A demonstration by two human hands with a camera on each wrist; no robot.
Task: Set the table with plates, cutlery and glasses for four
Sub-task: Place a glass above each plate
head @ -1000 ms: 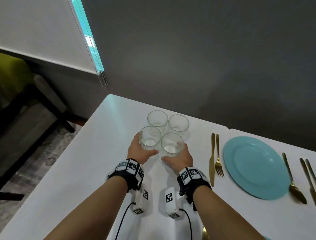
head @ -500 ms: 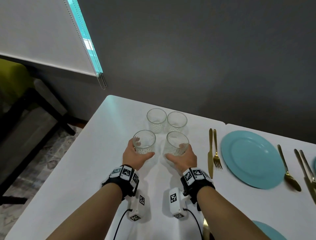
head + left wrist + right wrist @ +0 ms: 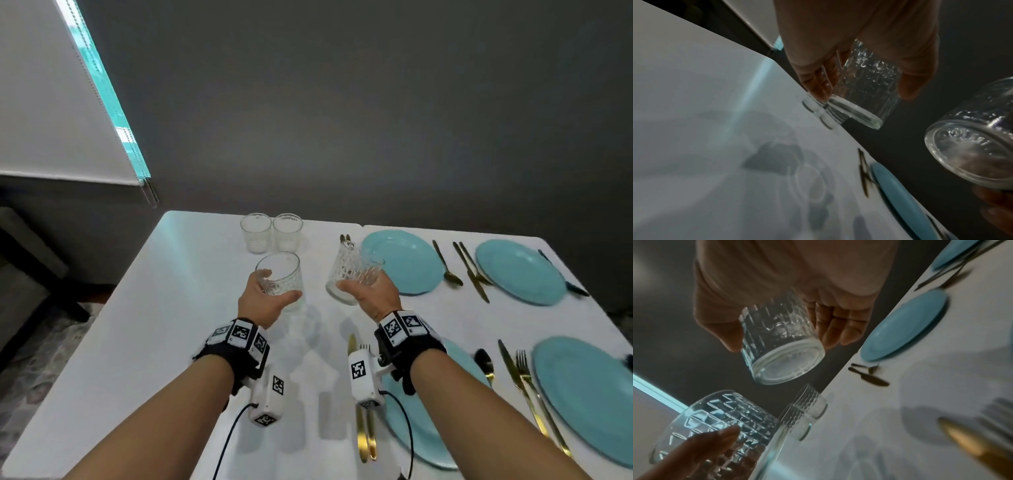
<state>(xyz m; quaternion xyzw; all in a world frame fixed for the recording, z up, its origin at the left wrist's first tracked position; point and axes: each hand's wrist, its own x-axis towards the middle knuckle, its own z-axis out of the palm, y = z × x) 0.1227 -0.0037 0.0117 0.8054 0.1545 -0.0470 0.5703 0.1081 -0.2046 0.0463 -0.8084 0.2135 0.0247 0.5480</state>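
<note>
My left hand (image 3: 263, 301) grips a clear patterned glass (image 3: 280, 277) lifted above the white table (image 3: 154, 325); the left wrist view shows its fingers and thumb round that glass (image 3: 865, 84). My right hand (image 3: 370, 294) holds a second glass (image 3: 349, 274), tilted, just left of the far blue plate (image 3: 404, 260); the right wrist view shows the grip on this glass (image 3: 781, 344). Two more glasses (image 3: 270, 233) stand side by side at the table's far edge. Several blue plates lie on the right, with gold cutlery (image 3: 476, 267) between them.
A dark grey wall rises directly behind the table's far edge. A gold knife and fork (image 3: 364, 435) lie left of the near plate (image 3: 431, 411), under my right wrist. A white blind (image 3: 51, 113) hangs at the left, with floor below it.
Both hands have lifted their glasses off the table and drawn them apart and toward me. The right glass now tilts. The view has swung right, showing more plates.
</note>
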